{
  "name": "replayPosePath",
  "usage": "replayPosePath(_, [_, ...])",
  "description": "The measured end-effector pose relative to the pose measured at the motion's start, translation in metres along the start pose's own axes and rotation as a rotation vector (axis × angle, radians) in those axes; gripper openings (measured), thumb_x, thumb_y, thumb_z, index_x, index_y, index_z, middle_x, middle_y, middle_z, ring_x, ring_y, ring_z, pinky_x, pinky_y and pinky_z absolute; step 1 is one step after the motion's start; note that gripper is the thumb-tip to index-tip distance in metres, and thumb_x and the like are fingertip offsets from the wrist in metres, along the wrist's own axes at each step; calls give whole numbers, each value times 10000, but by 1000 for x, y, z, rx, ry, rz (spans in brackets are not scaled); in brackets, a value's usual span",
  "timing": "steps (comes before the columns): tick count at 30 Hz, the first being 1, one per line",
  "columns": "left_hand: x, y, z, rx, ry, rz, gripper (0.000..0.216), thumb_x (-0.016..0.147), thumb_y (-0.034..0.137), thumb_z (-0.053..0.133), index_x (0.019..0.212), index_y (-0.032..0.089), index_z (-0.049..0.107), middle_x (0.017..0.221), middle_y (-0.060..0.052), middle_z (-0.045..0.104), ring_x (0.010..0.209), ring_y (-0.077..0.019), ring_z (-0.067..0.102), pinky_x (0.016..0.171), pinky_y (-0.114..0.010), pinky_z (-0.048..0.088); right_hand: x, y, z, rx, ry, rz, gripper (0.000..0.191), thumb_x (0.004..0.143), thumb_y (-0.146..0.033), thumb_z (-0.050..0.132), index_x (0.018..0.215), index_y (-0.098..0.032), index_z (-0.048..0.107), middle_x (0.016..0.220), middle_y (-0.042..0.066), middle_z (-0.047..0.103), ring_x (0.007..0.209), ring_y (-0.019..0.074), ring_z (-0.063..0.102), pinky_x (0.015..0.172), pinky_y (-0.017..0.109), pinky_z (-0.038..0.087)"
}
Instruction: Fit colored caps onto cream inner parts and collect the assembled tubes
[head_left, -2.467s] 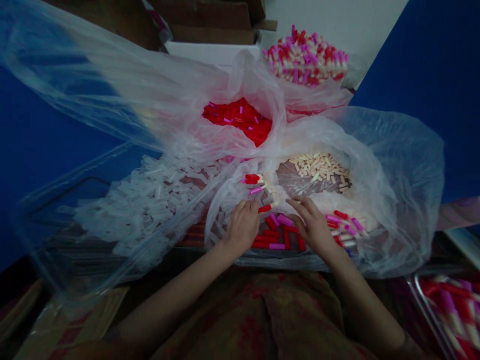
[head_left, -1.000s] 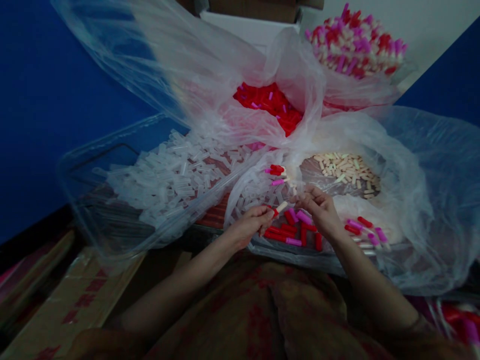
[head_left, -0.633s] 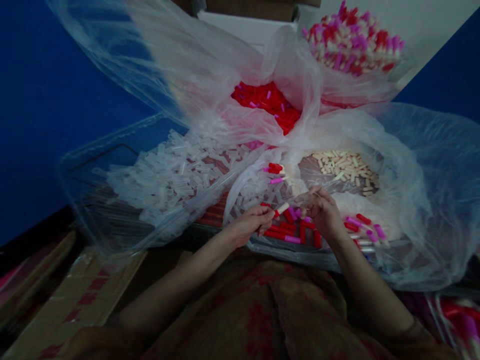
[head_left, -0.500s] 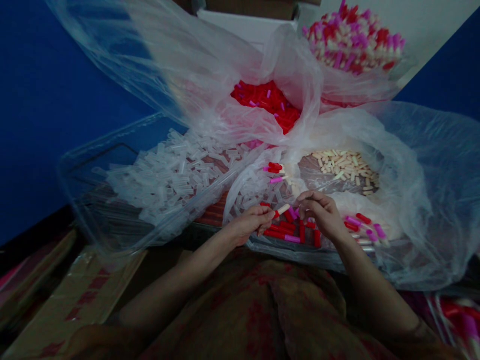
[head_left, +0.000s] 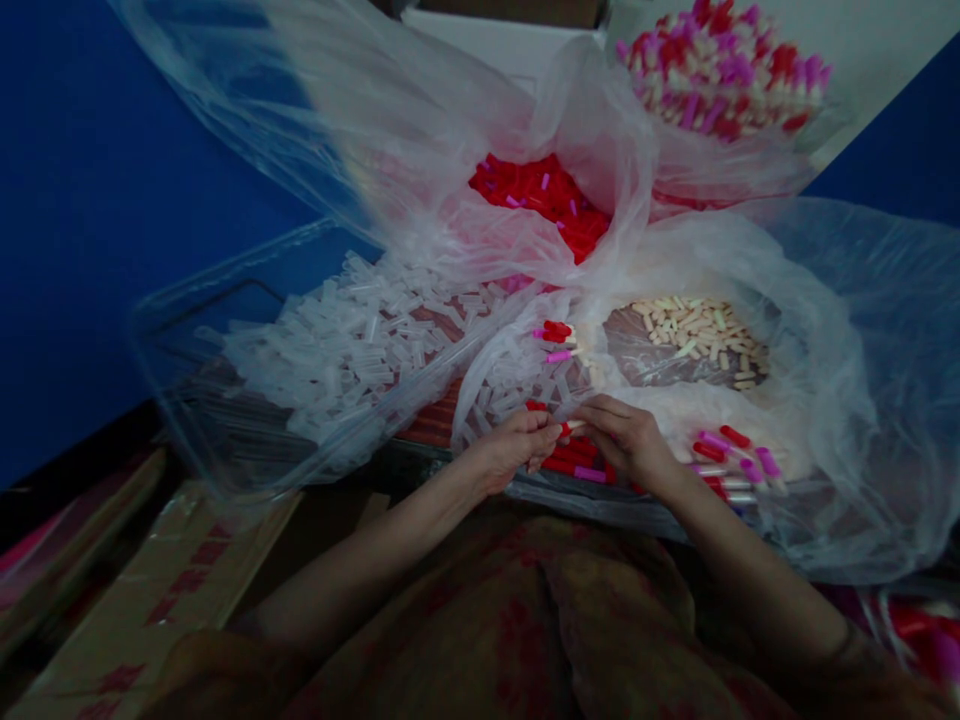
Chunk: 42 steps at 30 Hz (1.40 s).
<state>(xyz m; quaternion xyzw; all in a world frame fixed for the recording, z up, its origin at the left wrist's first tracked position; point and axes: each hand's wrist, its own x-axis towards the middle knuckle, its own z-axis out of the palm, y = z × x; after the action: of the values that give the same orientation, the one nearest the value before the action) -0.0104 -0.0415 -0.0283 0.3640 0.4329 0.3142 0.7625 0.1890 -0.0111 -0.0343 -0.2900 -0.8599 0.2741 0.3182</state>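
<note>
My left hand (head_left: 516, 447) and my right hand (head_left: 626, 437) meet fingertip to fingertip over a small heap of red and pink plastic tubes (head_left: 581, 465). Both hands are closed in a pinch on one small piece with a red end and a cream end (head_left: 570, 428). Just beyond them lie two or three joined red-and-cream pieces (head_left: 555, 340). A clear bag of cream sticks (head_left: 697, 335) lies behind my right hand.
A clear tub of transparent tubes (head_left: 352, 345) stands at the left. A bag of red caps (head_left: 544, 200) and a heap of finished red, pink and cream pieces (head_left: 720, 65) sit at the back. More finished pieces (head_left: 731, 455) lie at the right. Cardboard (head_left: 142, 610) lies lower left.
My right hand drew in from the heap to my left hand, and both now pinch the red-and-cream piece that the left hand held alone. The view shifted slightly.
</note>
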Motion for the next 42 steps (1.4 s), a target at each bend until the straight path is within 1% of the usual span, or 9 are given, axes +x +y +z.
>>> replayPosePath(4, [1,-1,-1,11,7,25,432,710,515,720,758,142,507,561,68,389,466,-45,307,441,-189,240,3,2,-3,183,-57,209,194,931,-292,523,1060,-205,639,925,60,655,849,179,624,771,298,496])
replayPosePath(9, [1,1,-8,49,17,26,424,717,513,712,778,133,533,544,69,379,452,-46,308,439,-187,242,3,1,-5,634,114,470,231,916,-417,559,1053,-240,505,889,11,636,758,137,599,665,250,477])
replayPosePath(14, [1,2,-8,72,4,-14,444,703,525,711,791,138,513,571,70,393,460,-42,312,445,-186,248,4,0,-2,475,153,341,184,855,-383,657,842,-204,616,970,46,620,900,163,596,808,293,477])
replayPosePath(19, [1,7,-2,100,-38,6,395,729,501,667,768,147,497,562,69,391,462,-51,309,446,-192,251,4,-3,-2,377,80,219,84,877,-264,632,933,-211,665,902,35,636,846,163,607,768,293,484])
replayPosePath(24, [2,11,2,187,-21,97,250,811,388,573,788,148,504,576,61,392,486,-71,322,474,-206,265,-1,-8,-6,21,69,66,199,931,-161,461,1037,-207,623,954,72,628,901,179,594,778,302,480])
replayPosePath(28, [2,9,10,543,148,338,104,853,204,487,766,152,512,657,13,486,624,-118,456,602,-242,364,-3,-11,-1,-164,43,129,190,920,-193,413,952,-173,599,855,88,631,789,196,592,692,301,455])
replayPosePath(32, [-1,6,15,1095,315,586,118,848,85,437,816,160,523,773,-48,573,787,-192,533,714,-310,411,3,-18,-1,-27,-43,385,274,948,-327,386,769,-190,543,641,27,584,587,159,544,570,269,378])
replayPosePath(37, [0,-2,10,1370,310,740,207,807,10,406,884,151,536,838,-71,596,839,-212,540,746,-325,446,1,-16,0,242,-63,569,437,899,-579,418,688,-204,497,577,-2,486,538,138,453,523,259,333])
replayPosePath(42, [3,-15,0,1679,15,972,260,774,-3,426,942,116,586,880,-96,596,874,-231,515,807,-357,443,-21,-7,14,747,-283,911,576,755,-790,464,633,-234,376,458,-93,246,374,70,171,371,234,174])
